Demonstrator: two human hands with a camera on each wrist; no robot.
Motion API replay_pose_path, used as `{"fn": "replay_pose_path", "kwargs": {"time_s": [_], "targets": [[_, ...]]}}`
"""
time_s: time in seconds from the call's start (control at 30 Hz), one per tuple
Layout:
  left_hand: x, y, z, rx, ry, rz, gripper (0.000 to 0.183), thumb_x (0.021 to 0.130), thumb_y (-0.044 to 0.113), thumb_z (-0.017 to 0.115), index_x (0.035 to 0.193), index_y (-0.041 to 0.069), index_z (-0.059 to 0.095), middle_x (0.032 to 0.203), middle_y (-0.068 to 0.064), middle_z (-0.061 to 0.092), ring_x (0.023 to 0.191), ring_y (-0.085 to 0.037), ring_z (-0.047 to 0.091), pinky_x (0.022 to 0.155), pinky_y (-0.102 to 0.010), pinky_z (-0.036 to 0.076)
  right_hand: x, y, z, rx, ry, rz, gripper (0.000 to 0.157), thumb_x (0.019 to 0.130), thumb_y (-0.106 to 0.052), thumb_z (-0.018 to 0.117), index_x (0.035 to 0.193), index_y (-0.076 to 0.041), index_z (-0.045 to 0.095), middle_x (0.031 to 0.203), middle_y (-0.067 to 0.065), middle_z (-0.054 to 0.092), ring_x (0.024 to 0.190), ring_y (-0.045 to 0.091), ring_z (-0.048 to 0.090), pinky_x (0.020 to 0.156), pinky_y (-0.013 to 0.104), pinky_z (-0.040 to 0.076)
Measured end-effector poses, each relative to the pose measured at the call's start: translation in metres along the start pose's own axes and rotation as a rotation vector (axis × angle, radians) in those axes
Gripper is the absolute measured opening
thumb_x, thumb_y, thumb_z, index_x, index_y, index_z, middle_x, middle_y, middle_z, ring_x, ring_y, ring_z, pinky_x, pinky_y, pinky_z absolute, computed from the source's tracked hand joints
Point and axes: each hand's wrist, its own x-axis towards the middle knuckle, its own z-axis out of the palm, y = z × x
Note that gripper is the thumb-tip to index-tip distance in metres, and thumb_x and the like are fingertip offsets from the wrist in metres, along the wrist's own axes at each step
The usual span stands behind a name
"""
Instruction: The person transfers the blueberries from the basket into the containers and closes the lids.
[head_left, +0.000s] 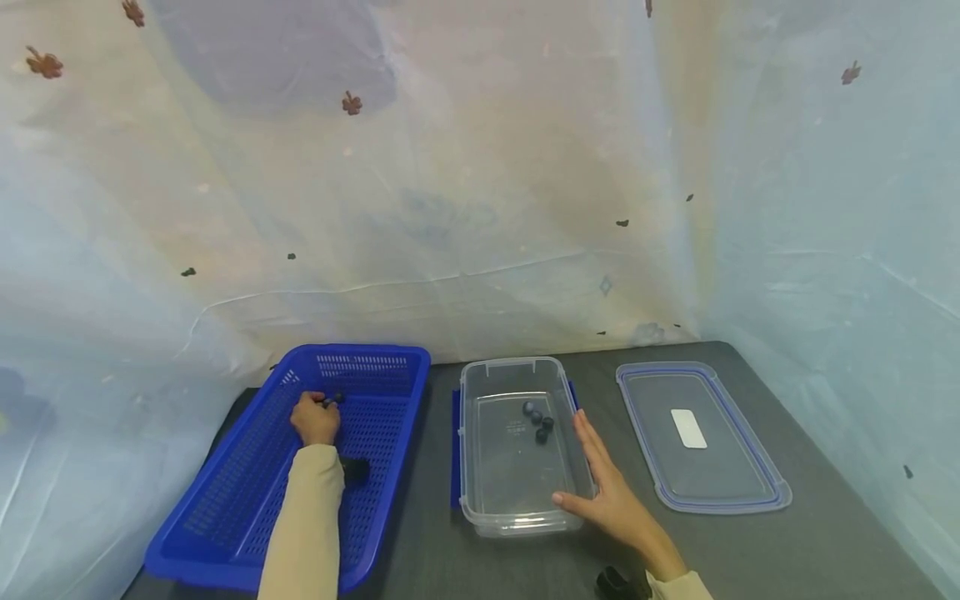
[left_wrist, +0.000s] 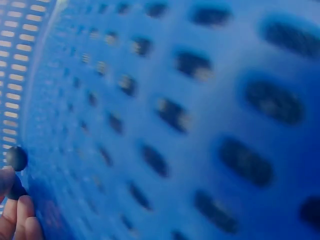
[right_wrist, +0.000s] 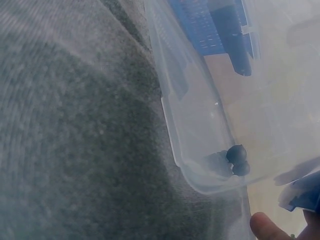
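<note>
Inside the blue plastic basket (head_left: 243,492), my left hand (head_left: 315,421) pinches a blueberry (left_wrist: 17,187) between thumb and fingertips. Another dark round blueberry (left_wrist: 16,158) lies just beyond the fingertips, close to the basket's slotted wall. To the right stands a clear lidless container (head_left: 510,500) with several blueberries (head_left: 536,417) on its floor. My right hand (head_left: 618,504) rests against the container's right side, thumb and fingers spread and fairly straight. In the right wrist view, a thumb (right_wrist: 267,227) shows near the container's edge, and the rest of that hand is mostly cut off.
A clear lid with a blue seal (head_left: 720,442) and a white label lies flat right of the container. Blue side clips (head_left: 455,450) hang on the container. The dark grey table (head_left: 817,542) meets patterned sheeting (head_left: 487,208) behind and at the sides.
</note>
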Motion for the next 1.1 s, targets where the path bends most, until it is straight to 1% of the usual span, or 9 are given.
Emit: {"fn": "replay_pose_path", "kwargs": {"time_s": [0.1, 0.23, 0.37, 0.47, 0.57, 0.77, 0.87, 1.0, 1.1], "targets": [[0.002, 0.003, -0.002, -0.028, -0.009, -0.04, 0.019, 0.075, -0.001, 0.061, 0.091, -0.01, 0.057, 0.09, -0.029, 0.057, 0.093, -0.045, 0.048, 0.088, -0.047, 0.031, 0.0, 0.001, 0.0, -0.004, 0.0, -0.006, 0.101, 0.07, -0.027, 0.074, 0.143, -0.011, 0.007, 0.148, 0.001, 0.0, 0.132, 0.029, 0.005, 0.091, 0.063, 0.017], [0.005, 0.007, -0.008, -0.054, -0.032, -0.094, 0.02, 0.077, 0.003, 0.061, 0.092, -0.01, 0.057, 0.092, -0.028, 0.058, 0.098, -0.043, 0.046, 0.092, -0.045, 0.026, 0.0, 0.0, 0.0, -0.004, 0.001, -0.02, 0.1, 0.07, -0.026, 0.074, 0.143, -0.009, 0.007, 0.148, 0.003, 0.0, 0.131, 0.031, 0.005, 0.09, 0.063, 0.017], [0.009, 0.012, -0.015, -0.054, -0.044, -0.091, 0.021, 0.078, 0.004, 0.06, 0.093, -0.01, 0.057, 0.092, -0.029, 0.058, 0.099, -0.043, 0.045, 0.092, -0.046, 0.023, 0.0, -0.001, 0.0, 0.003, -0.002, -0.013, 0.1, 0.071, -0.026, 0.074, 0.143, -0.01, 0.007, 0.148, 0.002, -0.001, 0.132, 0.029, 0.004, 0.091, 0.062, 0.017], [0.012, 0.019, -0.023, -0.055, -0.062, -0.048, 0.022, 0.08, 0.006, 0.06, 0.095, -0.01, 0.057, 0.092, -0.029, 0.058, 0.096, -0.042, 0.047, 0.092, -0.047, 0.021, 0.0, 0.0, 0.0, 0.006, -0.007, -0.014, 0.1, 0.071, -0.026, 0.074, 0.143, -0.01, 0.007, 0.148, 0.003, -0.001, 0.132, 0.03, 0.004, 0.091, 0.063, 0.017], [0.017, 0.032, -0.031, -0.07, -0.108, -0.005, 0.025, 0.082, 0.009, 0.06, 0.099, -0.009, 0.057, 0.094, -0.028, 0.057, 0.096, -0.041, 0.047, 0.092, -0.049, 0.02, 0.0, -0.002, 0.0, -0.001, -0.005, -0.021, 0.1, 0.071, -0.024, 0.074, 0.143, -0.009, 0.007, 0.148, 0.004, -0.001, 0.131, 0.032, 0.005, 0.09, 0.064, 0.016], [0.021, 0.062, -0.046, -0.086, -0.191, 0.092, 0.03, 0.085, 0.019, 0.06, 0.105, -0.003, 0.058, 0.097, -0.023, 0.059, 0.095, -0.036, 0.049, 0.088, -0.049, 0.029, 0.002, -0.024, -0.004, 0.019, -0.011, -0.023, 0.097, 0.072, -0.019, 0.073, 0.142, -0.005, 0.006, 0.146, 0.012, 0.0, 0.129, 0.041, 0.005, 0.089, 0.066, 0.016], [0.016, 0.081, -0.051, -0.109, -0.253, 0.133, 0.031, 0.085, 0.022, 0.059, 0.106, 0.0, 0.058, 0.098, -0.02, 0.059, 0.094, -0.034, 0.049, 0.085, -0.047, 0.033, 0.002, -0.037, -0.007, 0.028, -0.014, -0.019, 0.097, 0.072, -0.016, 0.072, 0.142, -0.005, 0.006, 0.146, 0.016, 0.001, 0.127, 0.044, 0.005, 0.089, 0.066, 0.014], [0.003, 0.111, -0.057, -0.149, -0.338, 0.189, 0.031, 0.086, 0.025, 0.059, 0.107, 0.003, 0.059, 0.099, -0.016, 0.059, 0.091, -0.03, 0.052, 0.079, -0.044, 0.039, 0.002, -0.044, -0.008, 0.021, -0.011, -0.009, 0.096, 0.072, -0.015, 0.072, 0.142, -0.007, 0.007, 0.145, 0.017, 0.002, 0.127, 0.045, 0.006, 0.089, 0.066, 0.014], [-0.008, 0.132, -0.06, -0.182, -0.4, 0.264, 0.031, 0.086, 0.027, 0.059, 0.107, 0.004, 0.059, 0.1, -0.015, 0.059, 0.092, -0.029, 0.053, 0.08, -0.045, 0.039, 0.001, -0.044, -0.008, 0.019, -0.007, -0.003, 0.096, 0.072, -0.015, 0.072, 0.142, -0.007, 0.007, 0.145, 0.016, 0.002, 0.127, 0.044, 0.006, 0.089, 0.066, 0.014]]}}
